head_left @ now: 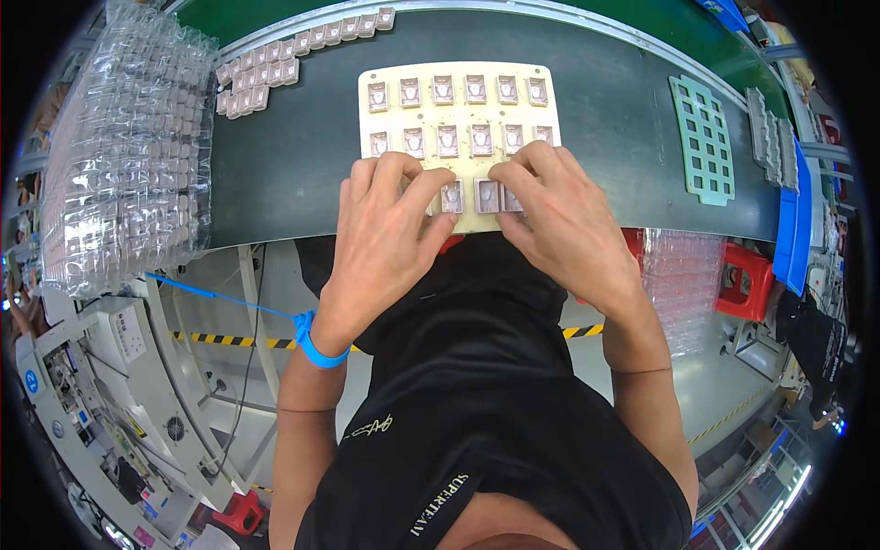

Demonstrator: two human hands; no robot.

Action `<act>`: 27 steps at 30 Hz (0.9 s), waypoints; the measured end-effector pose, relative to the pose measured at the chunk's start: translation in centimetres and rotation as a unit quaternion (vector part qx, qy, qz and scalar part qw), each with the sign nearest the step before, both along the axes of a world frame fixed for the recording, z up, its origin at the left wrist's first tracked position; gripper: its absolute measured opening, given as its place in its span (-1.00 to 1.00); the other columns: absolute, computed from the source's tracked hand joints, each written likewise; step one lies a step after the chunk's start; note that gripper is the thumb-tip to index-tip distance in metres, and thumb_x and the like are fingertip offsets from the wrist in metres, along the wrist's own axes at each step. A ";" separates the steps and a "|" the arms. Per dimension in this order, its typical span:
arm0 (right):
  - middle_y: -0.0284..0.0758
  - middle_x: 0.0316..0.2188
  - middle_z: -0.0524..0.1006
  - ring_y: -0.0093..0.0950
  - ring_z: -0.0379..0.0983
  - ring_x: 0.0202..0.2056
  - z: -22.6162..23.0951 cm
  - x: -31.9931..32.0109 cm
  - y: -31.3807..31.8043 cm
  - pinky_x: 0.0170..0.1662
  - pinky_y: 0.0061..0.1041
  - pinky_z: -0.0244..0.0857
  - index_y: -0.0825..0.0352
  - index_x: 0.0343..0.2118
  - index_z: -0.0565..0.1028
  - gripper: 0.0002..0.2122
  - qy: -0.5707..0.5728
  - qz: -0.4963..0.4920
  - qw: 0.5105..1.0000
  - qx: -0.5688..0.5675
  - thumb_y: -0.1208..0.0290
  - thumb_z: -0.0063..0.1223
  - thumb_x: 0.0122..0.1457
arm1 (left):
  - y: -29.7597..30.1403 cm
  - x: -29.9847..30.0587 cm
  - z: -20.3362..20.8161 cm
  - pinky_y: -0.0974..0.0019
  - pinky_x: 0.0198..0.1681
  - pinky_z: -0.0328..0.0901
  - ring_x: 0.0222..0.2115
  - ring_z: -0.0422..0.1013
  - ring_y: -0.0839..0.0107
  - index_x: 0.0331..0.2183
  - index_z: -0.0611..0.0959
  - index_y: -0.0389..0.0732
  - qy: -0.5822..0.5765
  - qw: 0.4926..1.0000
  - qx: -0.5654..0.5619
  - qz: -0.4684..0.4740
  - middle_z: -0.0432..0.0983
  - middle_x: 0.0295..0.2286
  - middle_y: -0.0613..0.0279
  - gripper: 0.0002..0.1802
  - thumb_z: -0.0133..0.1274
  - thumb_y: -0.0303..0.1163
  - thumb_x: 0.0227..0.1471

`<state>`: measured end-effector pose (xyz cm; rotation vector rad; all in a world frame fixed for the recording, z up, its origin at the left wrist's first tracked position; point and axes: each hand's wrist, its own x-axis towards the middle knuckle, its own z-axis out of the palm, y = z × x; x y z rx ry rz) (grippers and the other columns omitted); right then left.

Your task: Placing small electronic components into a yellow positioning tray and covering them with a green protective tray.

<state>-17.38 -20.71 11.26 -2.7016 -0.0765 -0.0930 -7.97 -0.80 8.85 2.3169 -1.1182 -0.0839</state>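
A cream tray (367,119) lies at the table's near edge, bearing rows of small pinkish-grey rectangular parts (446,137) with hollow tops. Over its nearest row, my left hand (385,220) is closed, index finger and thumb around one small part (452,196). My right hand (573,215) is closed too, its index finger and thumb at a small part (512,198) that they partly cover. Beside that, another small part (487,195) sits close to the right fingertips. A blue band (319,344) circles my left wrist. My palms hide the ends of the nearest row.
More small parts (261,75) stand in rows at the far left of the dark green table (623,147). Stacked clear plastic trays (128,156) rise at the left edge. To the right lie a mint-green slotted plate (704,137) and a blue bin (790,220); a red stool (744,280) stands below.
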 end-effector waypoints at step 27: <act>-0.27 -0.16 0.45 -0.21 0.38 -0.07 -0.2 -0.6 -1.7 0.00 -0.24 0.34 0.27 -0.08 0.51 -0.69 0.014 0.000 0.998 0.069 0.56 0.21 0.07 | 4.5 1.7 -0.5 0.11 0.01 0.33 -0.04 0.39 0.09 0.00 0.65 -0.21 0.047 0.996 -0.072 -0.007 0.52 -0.09 0.10 -0.44 0.33 -0.53 -0.15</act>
